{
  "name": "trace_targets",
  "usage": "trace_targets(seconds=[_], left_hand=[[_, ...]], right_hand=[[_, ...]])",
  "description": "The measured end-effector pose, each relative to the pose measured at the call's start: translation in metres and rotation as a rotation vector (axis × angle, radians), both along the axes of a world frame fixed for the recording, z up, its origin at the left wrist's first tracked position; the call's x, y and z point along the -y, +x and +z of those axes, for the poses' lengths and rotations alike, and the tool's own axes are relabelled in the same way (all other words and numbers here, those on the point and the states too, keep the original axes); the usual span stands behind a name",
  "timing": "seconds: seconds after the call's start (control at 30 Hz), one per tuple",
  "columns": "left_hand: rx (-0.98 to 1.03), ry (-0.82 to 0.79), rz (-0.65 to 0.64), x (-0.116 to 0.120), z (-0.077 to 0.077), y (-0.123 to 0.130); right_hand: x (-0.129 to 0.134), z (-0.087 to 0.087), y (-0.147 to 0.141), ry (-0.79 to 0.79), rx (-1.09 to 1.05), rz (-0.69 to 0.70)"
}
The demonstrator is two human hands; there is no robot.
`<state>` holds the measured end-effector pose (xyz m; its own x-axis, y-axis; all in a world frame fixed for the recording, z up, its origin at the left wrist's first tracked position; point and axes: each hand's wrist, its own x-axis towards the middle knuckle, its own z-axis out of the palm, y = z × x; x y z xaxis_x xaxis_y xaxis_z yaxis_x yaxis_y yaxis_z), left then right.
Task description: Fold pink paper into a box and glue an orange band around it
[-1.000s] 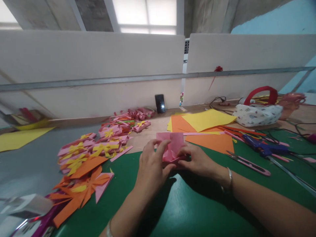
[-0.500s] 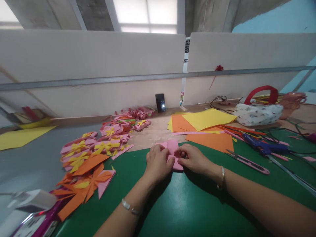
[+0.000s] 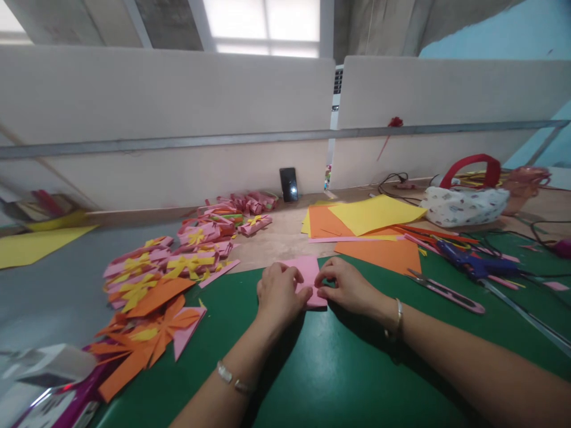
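Observation:
A folded pink paper sheet [image 3: 307, 274] lies flat on the green mat [image 3: 339, 362], at its far edge. My left hand [image 3: 279, 292] presses down on the paper's left side with curled fingers. My right hand [image 3: 347, 286] pinches the paper's right side with fingertips touching it. Both wrists wear thin bracelets. The part of the paper under my fingers is hidden.
Finished pink, yellow and orange paper bows [image 3: 169, 273] pile up on the left. Orange and yellow sheets [image 3: 361, 229] lie beyond. Pink scissors [image 3: 448, 291], a blue glue gun [image 3: 477, 264] and cables sit right. A patterned bag [image 3: 466, 205], a phone [image 3: 288, 184] and a stapler [image 3: 44, 380] stand around.
The pink paper was held up off the table and has been brought down flat onto the mat. Both hands moved lower and now press it.

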<state>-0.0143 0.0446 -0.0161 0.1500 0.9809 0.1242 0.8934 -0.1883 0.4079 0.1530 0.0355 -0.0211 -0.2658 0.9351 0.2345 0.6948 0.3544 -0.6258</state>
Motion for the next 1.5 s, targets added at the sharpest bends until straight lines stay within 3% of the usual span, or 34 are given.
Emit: trace_targets(seconds=[0.23, 0.43, 0.53, 0.6, 0.73, 0.87, 1.03, 1.17, 1.3, 1.4, 1.5], left_hand=[[0.002, -0.027, 0.145, 0.002, 0.001, 0.006], [-0.017, 0.009, 0.120, 0.002, 0.012, -0.012], [-0.006, -0.020, 0.076, -0.003, 0.028, -0.028], [0.018, -0.114, -0.031, -0.004, 0.036, -0.035], [0.031, -0.211, -0.087, -0.002, 0.039, -0.037], [0.096, -0.194, -0.130, 0.003, 0.037, -0.031], [0.250, -0.047, -0.318, 0.007, 0.038, -0.029], [0.078, 0.060, -0.489, 0.009, 0.037, -0.029], [-0.140, 0.127, -0.474, 0.009, 0.037, -0.031], [-0.217, 0.131, -0.454, 0.011, 0.038, -0.031], [-0.272, 0.107, -0.456, 0.015, 0.040, -0.029]], right_hand=[[0.001, 0.001, -0.002, -0.011, 0.008, -0.023], [0.000, -0.001, 0.000, 0.006, 0.017, -0.011], [-0.001, 0.000, 0.002, 0.016, 0.041, -0.006], [-0.001, 0.002, 0.002, 0.017, 0.059, -0.006], [0.003, 0.008, 0.003, 0.025, 0.034, 0.042], [0.009, 0.015, 0.003, 0.072, 0.087, 0.184], [0.013, 0.021, 0.003, 0.220, 0.140, 0.160], [0.012, 0.024, 0.007, 0.294, 0.188, 0.135], [0.012, 0.029, 0.009, 0.385, 0.260, 0.174], [0.015, 0.031, 0.006, 0.452, 0.317, 0.267], [0.019, 0.029, 0.000, 0.486, 0.364, 0.253]])
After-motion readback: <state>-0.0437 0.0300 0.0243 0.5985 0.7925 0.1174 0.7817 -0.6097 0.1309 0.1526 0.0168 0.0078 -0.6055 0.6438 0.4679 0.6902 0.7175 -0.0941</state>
